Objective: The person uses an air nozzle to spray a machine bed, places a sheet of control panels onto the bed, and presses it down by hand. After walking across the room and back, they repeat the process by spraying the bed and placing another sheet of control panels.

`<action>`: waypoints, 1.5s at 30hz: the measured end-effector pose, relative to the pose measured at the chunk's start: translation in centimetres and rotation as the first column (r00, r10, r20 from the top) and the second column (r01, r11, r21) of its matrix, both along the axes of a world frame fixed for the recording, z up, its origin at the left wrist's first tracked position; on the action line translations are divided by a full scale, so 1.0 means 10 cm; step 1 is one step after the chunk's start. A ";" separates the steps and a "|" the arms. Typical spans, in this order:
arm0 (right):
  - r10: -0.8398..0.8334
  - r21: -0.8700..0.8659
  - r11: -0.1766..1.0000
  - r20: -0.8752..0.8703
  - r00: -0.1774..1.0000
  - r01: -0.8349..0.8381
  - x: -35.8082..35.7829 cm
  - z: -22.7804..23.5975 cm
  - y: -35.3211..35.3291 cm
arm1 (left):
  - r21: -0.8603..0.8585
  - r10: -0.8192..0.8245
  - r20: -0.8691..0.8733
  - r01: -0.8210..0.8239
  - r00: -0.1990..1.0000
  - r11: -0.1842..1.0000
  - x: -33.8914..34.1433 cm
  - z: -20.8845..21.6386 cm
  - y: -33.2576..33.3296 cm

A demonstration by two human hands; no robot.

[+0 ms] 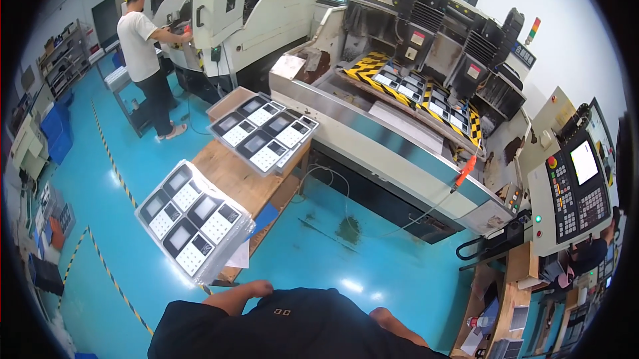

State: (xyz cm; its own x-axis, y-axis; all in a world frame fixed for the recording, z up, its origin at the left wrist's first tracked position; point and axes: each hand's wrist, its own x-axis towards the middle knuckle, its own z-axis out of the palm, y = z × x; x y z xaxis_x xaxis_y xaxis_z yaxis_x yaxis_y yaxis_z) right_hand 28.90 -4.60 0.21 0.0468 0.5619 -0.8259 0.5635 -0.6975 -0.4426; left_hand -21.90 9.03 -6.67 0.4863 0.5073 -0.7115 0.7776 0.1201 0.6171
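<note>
My left hand (260, 288) is held close to my dark shirt, near the front end of a wooden table; its fingers are too small and bunched to read. On my right, a bare forearm (399, 327) rises beside the shirt, and the fingers at its end do not show. Nearest to my left hand is a stack of clear plastic trays (193, 216) holding black-and-white flat panels. Farther along the wooden table (223, 165) lies a second tray stack (264, 131) with similar panels. Neither hand visibly touches a tray.
A large open milling machine (393, 159) stands ahead, with panels (399, 86) on its striped bed. An orange air gun (464, 171) hangs at its front edge. A control panel (572, 192) is at the right, above a wooden shelf (526, 272). A co-worker (143, 46) stands at another machine.
</note>
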 end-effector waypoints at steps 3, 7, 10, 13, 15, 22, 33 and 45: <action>-0.044 -0.066 0.997 -0.044 0.998 0.041 -0.31 -0.03 0.14 | -0.208 0.043 -0.089 -0.061 0.995 0.976 -0.43 -0.15 -0.37; -0.181 -0.145 0.976 -0.111 0.977 0.164 -0.70 -0.10 0.20 | -0.101 -0.616 0.000 0.612 0.788 0.784 -1.08 -0.30 -0.70; -0.240 -0.142 0.964 -0.096 0.966 0.225 -0.97 -0.12 0.09 | -0.262 -0.518 -0.044 0.490 0.854 0.831 -1.41 -0.34 -0.92; -0.240 -0.154 0.963 -0.108 0.965 0.223 -1.25 -0.09 -0.10 | -0.498 -0.181 -0.167 0.076 0.969 0.864 -1.60 -0.32 -1.04; -0.196 -0.146 0.972 -0.076 0.978 0.183 -1.42 -0.04 -0.26 | -0.497 -0.102 -0.147 0.016 0.984 0.868 -1.66 -0.27 -1.07; -0.087 -0.115 0.991 -0.107 0.991 0.074 -1.77 -0.03 -0.71 | -0.389 -0.016 -0.230 -0.077 0.973 0.918 -1.62 0.05 -0.89; -0.282 -0.106 0.955 -0.015 0.959 0.279 -1.68 -0.22 -0.94 | 0.203 -0.742 0.078 0.718 0.665 0.665 -1.60 -0.23 -0.60; -0.175 -0.217 0.962 -0.018 0.984 0.167 -1.93 -0.12 -1.26 | 0.222 -0.536 0.178 0.497 0.825 0.839 -1.72 -0.26 -0.64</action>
State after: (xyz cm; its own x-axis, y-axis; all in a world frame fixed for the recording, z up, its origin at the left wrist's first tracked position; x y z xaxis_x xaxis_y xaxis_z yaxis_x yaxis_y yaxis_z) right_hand 9.62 -17.19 -0.95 0.0939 0.3583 -0.9289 0.4134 -0.8628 -0.2910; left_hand -39.05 2.68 -9.29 0.8444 0.2319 -0.4829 0.5356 -0.3749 0.7567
